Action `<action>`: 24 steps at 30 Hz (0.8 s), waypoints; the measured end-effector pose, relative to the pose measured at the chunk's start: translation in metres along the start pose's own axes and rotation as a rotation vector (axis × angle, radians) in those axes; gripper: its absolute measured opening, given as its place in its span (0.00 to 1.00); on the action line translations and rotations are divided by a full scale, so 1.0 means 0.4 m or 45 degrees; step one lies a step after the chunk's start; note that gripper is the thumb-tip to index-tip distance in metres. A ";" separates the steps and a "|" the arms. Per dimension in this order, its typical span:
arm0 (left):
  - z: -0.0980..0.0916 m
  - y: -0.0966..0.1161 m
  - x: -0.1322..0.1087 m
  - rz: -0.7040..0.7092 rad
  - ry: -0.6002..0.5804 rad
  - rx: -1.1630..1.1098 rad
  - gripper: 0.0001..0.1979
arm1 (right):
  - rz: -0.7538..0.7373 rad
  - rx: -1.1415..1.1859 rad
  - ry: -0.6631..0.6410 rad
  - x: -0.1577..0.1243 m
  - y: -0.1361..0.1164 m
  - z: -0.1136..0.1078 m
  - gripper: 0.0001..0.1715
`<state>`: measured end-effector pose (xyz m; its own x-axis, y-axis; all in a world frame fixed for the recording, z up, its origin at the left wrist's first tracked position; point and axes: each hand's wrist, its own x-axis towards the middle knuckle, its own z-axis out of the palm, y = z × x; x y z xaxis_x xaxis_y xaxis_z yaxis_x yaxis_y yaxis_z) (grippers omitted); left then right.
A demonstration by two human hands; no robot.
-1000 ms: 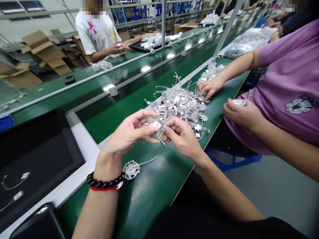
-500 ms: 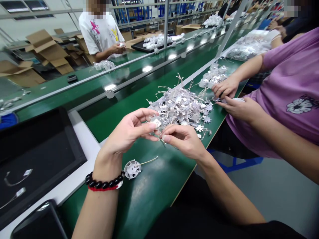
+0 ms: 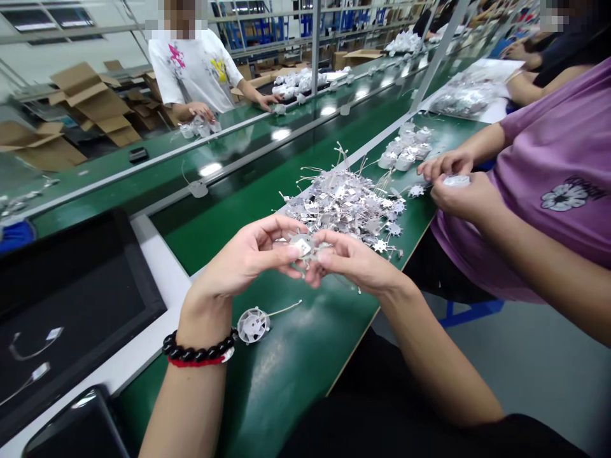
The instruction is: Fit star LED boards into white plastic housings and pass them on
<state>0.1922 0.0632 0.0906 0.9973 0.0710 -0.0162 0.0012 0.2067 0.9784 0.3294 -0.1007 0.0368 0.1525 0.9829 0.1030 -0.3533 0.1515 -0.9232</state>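
Between thumb and fingers, my left hand [image 3: 258, 251] grips a small grey toothed disc [image 3: 303, 244] that carries a white square piece. My right hand [image 3: 353, 259] closes on the disc's right side, its fingertips partly hiding the edge. Thin wire shows below the right fingers. Just beyond both hands lies a heap of similar toothed discs with thin wires [image 3: 344, 197]. A round white spoked part with a wire [image 3: 253, 325] rests on the green bench [image 3: 281, 381], right of my left wrist.
On the left, a black tray [image 3: 71, 280] holds two small wired pieces; a dark glossy device [image 3: 71, 426] lies in front. A co-worker in purple [image 3: 539, 210] handles a white part at right. Across the line stands another person [image 3: 191, 70], near cardboard boxes [image 3: 86, 95].
My right hand has moved up from the wire to the disc's edge. The co-worker's hands have shifted at right. The person across has spread both hands apart onto parts.
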 end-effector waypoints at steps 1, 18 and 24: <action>0.002 0.000 0.001 -0.005 -0.021 0.011 0.12 | 0.104 0.108 -0.147 0.007 0.002 -0.010 0.22; 0.003 0.012 -0.006 -0.067 -0.052 0.008 0.13 | 0.130 0.014 -0.060 0.028 0.008 -0.003 0.25; 0.001 0.017 -0.005 -0.060 0.154 -0.071 0.16 | -0.312 -0.389 0.422 0.017 0.017 0.050 0.10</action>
<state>0.1901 0.0639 0.0973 0.9802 0.1767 -0.0899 0.0403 0.2665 0.9630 0.3095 -0.0909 0.0386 0.4992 0.8289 0.2525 0.0076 0.2872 -0.9579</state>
